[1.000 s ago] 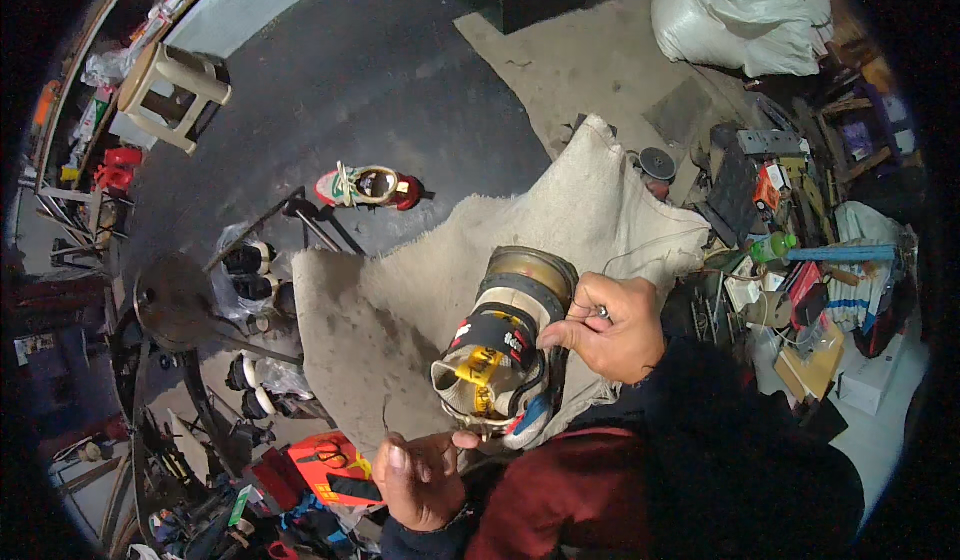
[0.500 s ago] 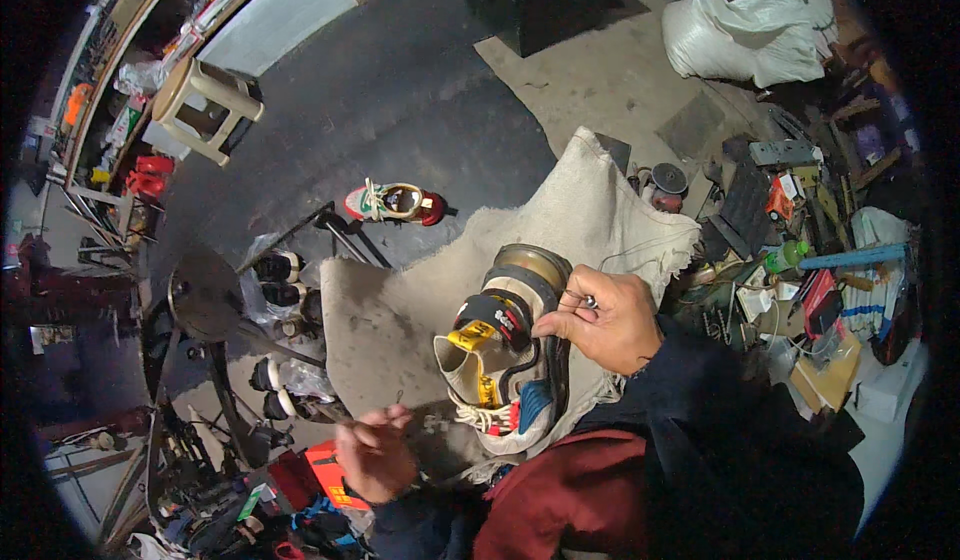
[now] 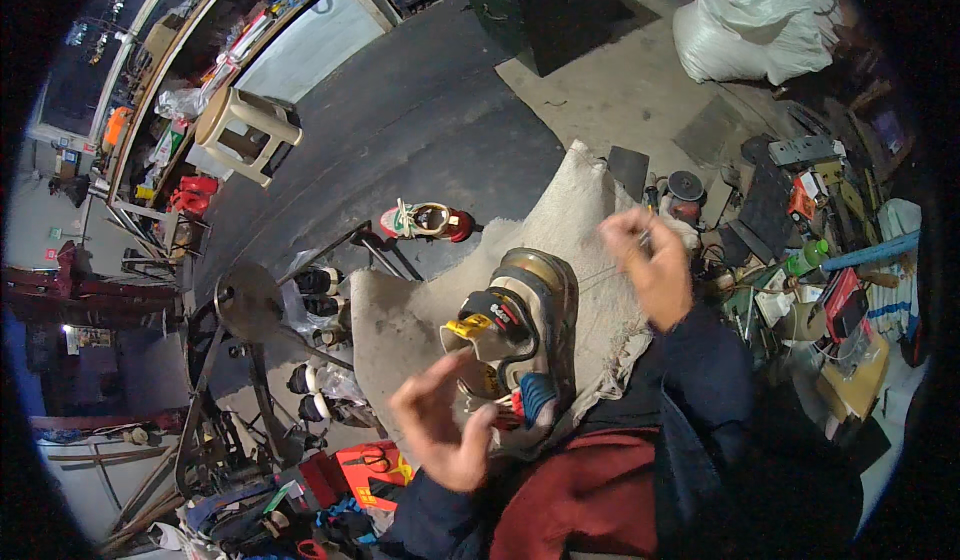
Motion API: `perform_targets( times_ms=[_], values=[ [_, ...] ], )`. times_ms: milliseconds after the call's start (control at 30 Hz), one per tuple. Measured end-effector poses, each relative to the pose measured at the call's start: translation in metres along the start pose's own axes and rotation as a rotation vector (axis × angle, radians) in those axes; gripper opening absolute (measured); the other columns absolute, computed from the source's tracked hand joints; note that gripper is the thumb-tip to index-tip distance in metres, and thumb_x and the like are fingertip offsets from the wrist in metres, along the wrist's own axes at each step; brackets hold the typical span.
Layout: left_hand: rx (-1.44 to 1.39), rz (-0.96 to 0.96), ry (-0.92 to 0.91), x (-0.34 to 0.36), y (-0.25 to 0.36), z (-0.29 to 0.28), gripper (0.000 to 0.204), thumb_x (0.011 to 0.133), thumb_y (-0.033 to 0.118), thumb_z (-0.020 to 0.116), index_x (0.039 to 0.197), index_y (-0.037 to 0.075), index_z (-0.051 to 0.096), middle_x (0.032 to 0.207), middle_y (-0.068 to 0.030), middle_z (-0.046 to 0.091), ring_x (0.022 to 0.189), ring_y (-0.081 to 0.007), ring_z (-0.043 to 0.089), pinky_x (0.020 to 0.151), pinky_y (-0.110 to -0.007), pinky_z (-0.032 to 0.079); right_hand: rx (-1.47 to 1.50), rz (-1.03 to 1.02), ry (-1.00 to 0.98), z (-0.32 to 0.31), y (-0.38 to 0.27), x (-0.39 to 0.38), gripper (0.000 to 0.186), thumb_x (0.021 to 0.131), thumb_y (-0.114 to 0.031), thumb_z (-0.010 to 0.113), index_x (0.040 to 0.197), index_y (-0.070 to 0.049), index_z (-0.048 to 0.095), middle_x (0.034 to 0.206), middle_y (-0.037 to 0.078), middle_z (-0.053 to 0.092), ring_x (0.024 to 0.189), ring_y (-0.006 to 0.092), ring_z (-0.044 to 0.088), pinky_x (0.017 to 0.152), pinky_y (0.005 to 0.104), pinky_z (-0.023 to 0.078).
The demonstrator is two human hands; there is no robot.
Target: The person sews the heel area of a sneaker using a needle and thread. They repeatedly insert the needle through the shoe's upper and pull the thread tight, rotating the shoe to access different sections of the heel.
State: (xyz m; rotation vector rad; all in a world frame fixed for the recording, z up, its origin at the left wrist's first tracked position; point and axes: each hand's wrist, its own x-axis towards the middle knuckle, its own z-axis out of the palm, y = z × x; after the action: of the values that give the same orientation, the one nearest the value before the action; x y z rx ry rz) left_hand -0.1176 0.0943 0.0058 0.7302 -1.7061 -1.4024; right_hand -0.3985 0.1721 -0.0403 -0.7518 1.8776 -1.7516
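Observation:
A cream sneaker [image 3: 540, 295] with black, yellow, red and blue parts lies on a rough beige cloth [image 3: 400, 310] over my lap. My left hand [image 3: 445, 425] is beside its near left side, thumb and fingers apart, partly covering the laces; I see nothing held in it. My right hand [image 3: 655, 270] is raised off to the right of the shoe, thumb and forefinger pinched together and slightly blurred. A thin thread [image 3: 598, 278] runs from the shoe's right side toward those fingers. Whether a small tool is also in the pinch cannot be made out.
A red, green and white shoe [image 3: 428, 222] stands on the dark floor ahead. A round-topped metal stand [image 3: 247, 298] and several black-and-white shoes are at left. Tools and scraps crowd the right, near a grinder-like disc [image 3: 686, 186]. A beige stool [image 3: 250, 135] stands far left.
My right hand has moved from the shoe's side outward to the right and away. The left hand has come up and right to the laces, its fingers spreading. The view has shifted slightly.

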Motion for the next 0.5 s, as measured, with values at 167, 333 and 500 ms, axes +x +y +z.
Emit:
perform_targets(
  times_ms=[167, 333, 500],
  values=[
    [0.024, -0.481, -0.28, 0.045, -0.002, 0.025, 0.055, 0.087, 0.003, 0.079, 0.135, -0.004, 0.054, 0.129, -0.0104, 0.063, 0.115, -0.02, 0.062, 0.101, -0.034, 0.048, -0.496, -0.31, 0.208, -0.034, -0.013, 0.006, 0.026, 0.095, -0.005, 0.058, 0.119, 0.003, 0.064, 0.106, 0.015, 0.065, 0.096, 0.0276, 0.064, 0.087, 0.0349, 0.05],
    [-0.083, -0.54, -0.244, 0.064, -0.011, 0.03, 0.019, 0.089, 0.012, 0.076, 0.102, -0.001, 0.072, 0.087, -0.0022, 0.072, 0.074, -0.0112, 0.065, 0.07, -0.026, 0.05, -0.304, -0.272, -0.329, -0.017, -0.035, -0.063, 0.042, 0.099, -0.002, 0.054, 0.14, 0.0, 0.06, 0.102, 0.019, 0.067, 0.083, 0.0278, 0.068, 0.077, 0.0355, 0.053],
    [-0.173, -0.629, -0.138, 0.064, -0.022, 0.03, 0.017, 0.088, 0.006, 0.071, 0.103, -0.002, 0.072, 0.091, -0.0037, 0.073, 0.077, -0.0125, 0.066, 0.073, -0.027, 0.051, -0.11, -0.169, -0.441, 0.004, -0.03, -0.08, 0.046, 0.097, 0.006, 0.054, 0.143, 0.001, 0.056, 0.114, 0.021, 0.069, 0.085, 0.0235, 0.07, 0.078, 0.0326, 0.056]
  ],
)
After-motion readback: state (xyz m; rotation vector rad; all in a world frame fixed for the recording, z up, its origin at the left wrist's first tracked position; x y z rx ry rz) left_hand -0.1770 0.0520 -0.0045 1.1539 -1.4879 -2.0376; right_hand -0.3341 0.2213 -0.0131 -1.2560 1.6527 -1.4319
